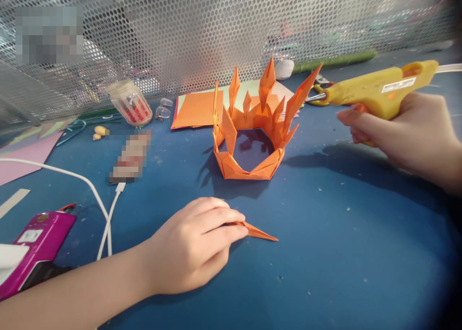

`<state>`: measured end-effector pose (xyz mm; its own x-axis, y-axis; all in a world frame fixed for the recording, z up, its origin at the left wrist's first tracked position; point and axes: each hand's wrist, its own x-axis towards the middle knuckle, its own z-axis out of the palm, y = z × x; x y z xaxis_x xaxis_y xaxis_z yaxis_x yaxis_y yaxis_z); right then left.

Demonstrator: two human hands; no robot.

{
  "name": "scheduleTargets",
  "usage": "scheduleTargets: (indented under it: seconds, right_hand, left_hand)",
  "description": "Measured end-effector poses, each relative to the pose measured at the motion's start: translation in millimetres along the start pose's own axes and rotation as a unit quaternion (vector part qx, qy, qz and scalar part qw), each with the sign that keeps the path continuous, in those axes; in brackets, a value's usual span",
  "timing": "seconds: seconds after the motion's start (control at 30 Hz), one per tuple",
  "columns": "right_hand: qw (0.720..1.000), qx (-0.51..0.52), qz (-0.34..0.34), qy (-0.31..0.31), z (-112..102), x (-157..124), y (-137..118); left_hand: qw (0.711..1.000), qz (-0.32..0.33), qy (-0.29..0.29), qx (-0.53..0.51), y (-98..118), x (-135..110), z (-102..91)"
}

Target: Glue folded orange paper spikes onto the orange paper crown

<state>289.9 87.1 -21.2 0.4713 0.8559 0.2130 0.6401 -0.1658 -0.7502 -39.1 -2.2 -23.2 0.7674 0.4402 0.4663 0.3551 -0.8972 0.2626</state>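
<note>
My left hand (197, 243) lies low over the blue table, its fingers closed on a slim folded orange paper piece (262, 232) whose pointed end sticks out to the right. The rest of that piece is hidden under the fingers. In my right hand (415, 127) is a yellow hot glue gun (371, 86), raised above the table at the right with its metal nozzle pointing left. Between the hands and farther back stands a folded orange paper crown (249, 168) with several upright points. The nozzle tip appears close to its tall right point; I cannot tell whether they touch.
Orange paper sheets (197, 109) lie behind the crown. A jar with red contents (130, 103) stands back left. White cables (77, 174) cross the left side near a magenta box (46, 241). Perforated metal mesh (202, 36) closes the back; a green roll (335, 61) lies along it.
</note>
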Motion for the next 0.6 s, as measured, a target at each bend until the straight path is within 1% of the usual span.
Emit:
scheduleTargets:
  seconds: [0.13,0.3,0.5,0.6]
  right_hand:
    - [1.000,0.009,-0.007,0.002,-0.5,2.6,4.7]
    - [1.000,0.012,-0.015,0.001,0.2,1.5,2.0]
    - [1.000,0.016,-0.014,0.002,1.8,3.3,2.2]
    - [1.000,0.017,-0.010,0.002,0.9,4.9,4.7]
  left_hand:
    - [0.995,0.058,-0.053,0.061,1.4,-1.4,-4.1]
    - [0.986,0.103,-0.073,0.112,2.9,-2.1,-4.6]
    - [0.976,0.126,-0.106,0.142,2.6,0.2,-9.0]
    - [0.978,0.123,-0.103,0.132,1.3,2.1,-10.5]
